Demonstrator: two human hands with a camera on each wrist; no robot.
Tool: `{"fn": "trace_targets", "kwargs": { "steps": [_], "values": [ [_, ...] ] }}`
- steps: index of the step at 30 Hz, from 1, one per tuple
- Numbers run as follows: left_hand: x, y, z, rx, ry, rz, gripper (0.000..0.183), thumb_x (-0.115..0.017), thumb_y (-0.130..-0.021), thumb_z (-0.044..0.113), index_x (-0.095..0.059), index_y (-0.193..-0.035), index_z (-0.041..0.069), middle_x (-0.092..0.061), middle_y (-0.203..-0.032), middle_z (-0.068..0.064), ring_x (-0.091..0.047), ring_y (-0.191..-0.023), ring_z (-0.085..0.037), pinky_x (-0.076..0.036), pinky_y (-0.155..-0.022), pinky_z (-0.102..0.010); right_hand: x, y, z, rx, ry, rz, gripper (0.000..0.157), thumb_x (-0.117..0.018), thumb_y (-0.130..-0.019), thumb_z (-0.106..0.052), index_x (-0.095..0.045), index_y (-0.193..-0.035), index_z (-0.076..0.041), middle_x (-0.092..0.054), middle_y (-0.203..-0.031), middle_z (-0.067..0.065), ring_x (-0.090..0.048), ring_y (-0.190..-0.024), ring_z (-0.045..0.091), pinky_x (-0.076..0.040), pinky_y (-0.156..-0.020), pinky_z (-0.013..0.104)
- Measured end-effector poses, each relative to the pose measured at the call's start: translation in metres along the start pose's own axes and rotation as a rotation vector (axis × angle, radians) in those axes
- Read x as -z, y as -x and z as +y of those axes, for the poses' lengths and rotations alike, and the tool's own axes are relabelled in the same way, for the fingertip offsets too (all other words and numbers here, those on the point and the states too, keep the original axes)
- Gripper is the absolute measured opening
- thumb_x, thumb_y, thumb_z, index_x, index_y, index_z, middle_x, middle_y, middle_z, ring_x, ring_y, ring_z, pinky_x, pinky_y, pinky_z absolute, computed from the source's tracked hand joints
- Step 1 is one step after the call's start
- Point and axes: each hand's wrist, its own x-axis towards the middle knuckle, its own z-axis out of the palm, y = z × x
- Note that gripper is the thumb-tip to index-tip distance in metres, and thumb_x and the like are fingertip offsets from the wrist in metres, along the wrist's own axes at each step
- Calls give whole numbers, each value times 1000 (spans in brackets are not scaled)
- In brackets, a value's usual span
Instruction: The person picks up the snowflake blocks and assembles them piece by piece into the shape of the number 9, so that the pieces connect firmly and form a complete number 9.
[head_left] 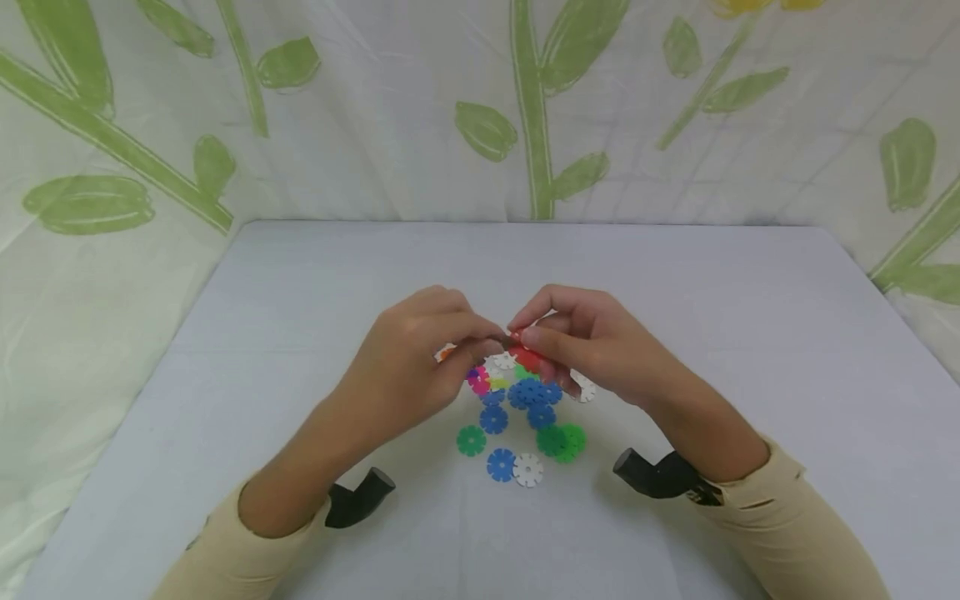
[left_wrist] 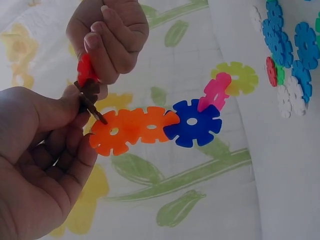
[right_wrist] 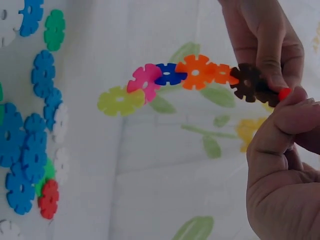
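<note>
My left hand (head_left: 408, 354) pinches a brown notched plastic disc (right_wrist: 244, 82) at the near end of a linked chain. Facing it, my right hand (head_left: 592, 342) pinches a red disc (left_wrist: 86, 69) between thumb and fingers. The red disc meets the brown end; fingers hide whether their slots are joined. From the brown part the chain runs through orange discs (left_wrist: 107, 139), a dark blue disc (left_wrist: 200, 132) and a pink disc (left_wrist: 215, 92) to a yellow disc (left_wrist: 242, 77). Both hands are raised over the table.
Loose discs lie on the white table (head_left: 300, 283) below the hands: several blue discs (head_left: 493, 419), green discs (head_left: 471, 440), white discs (head_left: 528, 470) and a red disc (right_wrist: 48, 199). A black wrist mount (head_left: 360, 498) sits at each cuff. Behind the table hangs a leaf-painted curtain (head_left: 390, 100).
</note>
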Motion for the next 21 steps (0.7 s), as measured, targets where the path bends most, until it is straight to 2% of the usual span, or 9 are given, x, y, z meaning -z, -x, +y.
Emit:
{"fn": "trace_targets", "kwargs": {
  "steps": [5, 11, 14, 21],
  "values": [
    [4, -1, -3, 19, 39, -37, 16, -83, -83, 9, -79, -97, 7, -66, -84, 4, -58, -88, -12, -51, -70, -27, 2, 0, 1, 19, -13, -10, 16, -55, -102, -4, -55, -117, 1, -60, -70, 14, -54, -54, 28, -49, -46, 30],
    [-3, -2, -11, 68, 151, -98, 42, -89, -78, 24, -73, -114, 9, -70, -105, 5, -58, -107, -10, -52, -84, -31, 2, 0, 3, 102, -28, -37, 19, -50, -104, -2, -48, -122, 3, -57, -70, 12, -52, -54, 25, -47, -47, 28],
    [-9, -2, -14, 100, 189, -128, 47, -90, -76, 25, -71, -116, 8, -71, -108, 5, -61, -104, -7, -53, -84, -30, 0, -1, 5, 123, -32, -57, 20, -48, -104, -2, -45, -124, 3, -55, -69, 13, -51, -54, 26, -46, -46, 28],
    [-14, -2, -13, 128, 314, -153, 42, -87, -80, 19, -70, -116, 6, -73, -102, 5, -67, -87, 0, -56, -76, -24, -1, -1, 5, 112, -14, -95, 24, -46, -106, -5, -42, -129, 1, -56, -70, 12, -52, -58, 25, -48, -49, 30]
  ]
}}
